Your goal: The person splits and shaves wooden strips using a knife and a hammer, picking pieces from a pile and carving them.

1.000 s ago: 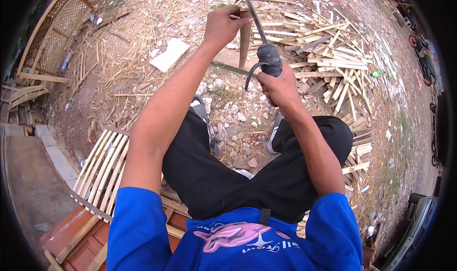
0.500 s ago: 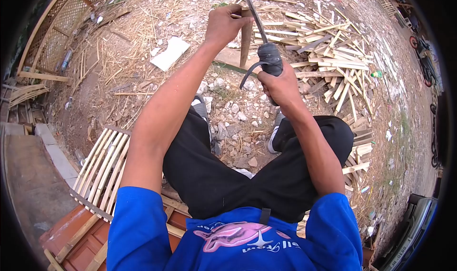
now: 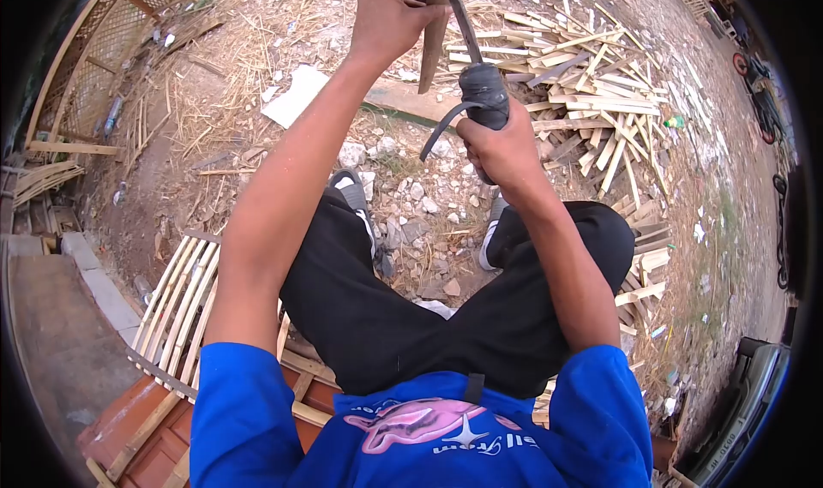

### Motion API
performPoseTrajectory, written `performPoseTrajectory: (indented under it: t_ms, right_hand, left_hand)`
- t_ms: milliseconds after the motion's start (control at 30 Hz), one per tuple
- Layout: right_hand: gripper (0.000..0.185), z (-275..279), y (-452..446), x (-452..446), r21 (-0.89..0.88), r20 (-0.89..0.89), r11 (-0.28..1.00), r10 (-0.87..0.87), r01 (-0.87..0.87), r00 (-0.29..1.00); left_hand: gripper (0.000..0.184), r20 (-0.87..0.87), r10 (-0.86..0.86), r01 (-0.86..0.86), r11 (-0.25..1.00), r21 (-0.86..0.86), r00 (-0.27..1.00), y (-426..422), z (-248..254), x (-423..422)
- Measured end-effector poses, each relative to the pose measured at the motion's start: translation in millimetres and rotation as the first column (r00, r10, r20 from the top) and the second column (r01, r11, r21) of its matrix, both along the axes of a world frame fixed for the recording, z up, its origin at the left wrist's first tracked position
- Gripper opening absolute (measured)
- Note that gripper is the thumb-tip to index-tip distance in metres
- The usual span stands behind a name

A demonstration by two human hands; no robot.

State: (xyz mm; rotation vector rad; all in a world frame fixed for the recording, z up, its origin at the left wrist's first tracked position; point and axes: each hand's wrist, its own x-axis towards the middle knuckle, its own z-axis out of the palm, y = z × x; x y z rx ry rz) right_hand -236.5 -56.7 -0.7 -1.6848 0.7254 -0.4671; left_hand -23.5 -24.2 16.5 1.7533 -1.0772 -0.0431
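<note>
My right hand (image 3: 504, 149) is wrapped round the thick, black-taped handle of a machete (image 3: 485, 94), with a loose strap curling off to the left. Its narrow dark blade points up and away, past the top edge of the view. A thin wooden slat (image 3: 432, 53) hangs upright from my left hand (image 3: 390, 23), which pinches it near its upper end. The blade passes close to the slat's top; whether they touch I cannot tell. Below the slat, a wooden plank (image 3: 411, 102) lies on the stony ground.
A large pile of cut wooden strips (image 3: 600, 102) spreads to the right. White sheet material (image 3: 296, 95) lies left of the plank. A slatted wooden panel (image 3: 176, 308) is by my left side, with lattice furniture (image 3: 99, 55) farther off. A vehicle's bumper (image 3: 737, 419) shows at lower right.
My left hand and the slat have shifted slightly left and upward in view. The machete's handle has risen a little, and both grips stay the same.
</note>
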Motion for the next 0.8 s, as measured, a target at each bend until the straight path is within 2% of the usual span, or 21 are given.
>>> performPoseTrajectory:
  t_ms: [67, 100, 200, 233, 333, 367, 567, 667, 733, 767, 800]
  right_hand:
    - [0.027, -2, 2, 2, 0.047, -0.034, 0.999, -0.008, 0.01, 0.999]
    - [0.026, -4, 2, 3, 0.088, -0.038, 0.996, -0.003, 0.007, 0.999]
    - [0.024, -12, -3, 7, 0.168, -0.043, 0.986, 0.006, 0.001, 0.999]
    - [0.023, -12, -5, 7, 0.174, -0.046, 0.985, 0.007, 0.001, 0.999]
    - [0.018, -8, -4, 5, 0.182, -0.021, 0.983, -0.025, 0.029, 0.999]
    - [0.016, -10, -4, 5, 0.181, -0.006, 0.983, -0.03, 0.03, 1.0]
    - [0.015, 11, -6, 3, 0.212, 0.06, 0.977, -0.04, 0.026, 0.997]
    - [0.014, 8, -6, 2, 0.268, 0.086, 0.963, -0.031, 0.007, 0.996]
    - [0.014, -8, -6, 8, 0.263, 0.063, 0.965, -0.033, 0.015, 0.997]
    - [0.015, -10, -5, 10, 0.189, 0.032, 0.981, -0.041, 0.034, 0.999]
    - [0.023, -11, -6, 10, 0.149, -0.007, 0.987, -0.051, 0.052, 0.999]
  left_hand:
    - [0.026, -0.024, -0.036, 0.036, 0.999, 0.029, 0.999, -6, -14, 5]
    - [0.029, 0.031, -0.021, 0.019, 0.999, 0.048, 0.999, -6, -29, 7]
    - [0.033, -0.109, -0.032, 0.037, 0.999, 0.04, 0.994, -12, -41, 11]
    - [0.034, -0.127, -0.033, 0.047, 0.993, 0.109, 0.991, -12, -36, 10]
    - [0.034, -0.106, -0.137, 0.137, 0.991, -0.011, 0.985, -23, -60, 16]
    - [0.032, -0.134, -0.117, 0.119, 0.993, 0.002, 0.984, -28, -67, 18]
    - [0.03, -0.053, -0.073, 0.076, 0.995, 0.069, 0.996, -26, -30, 8]
    - [0.035, -0.112, -0.168, 0.167, 0.986, -0.015, 0.979, -27, -28, 13]
    - [0.036, 0.029, -0.104, 0.104, 0.995, 0.005, 0.994, -29, -60, 15]
    - [0.037, 0.103, -0.068, 0.068, 0.998, 0.005, 0.992, -31, -72, 17]
    - [0.036, 0.065, -0.067, 0.062, 0.995, 0.075, 0.996, -30, -72, 16]
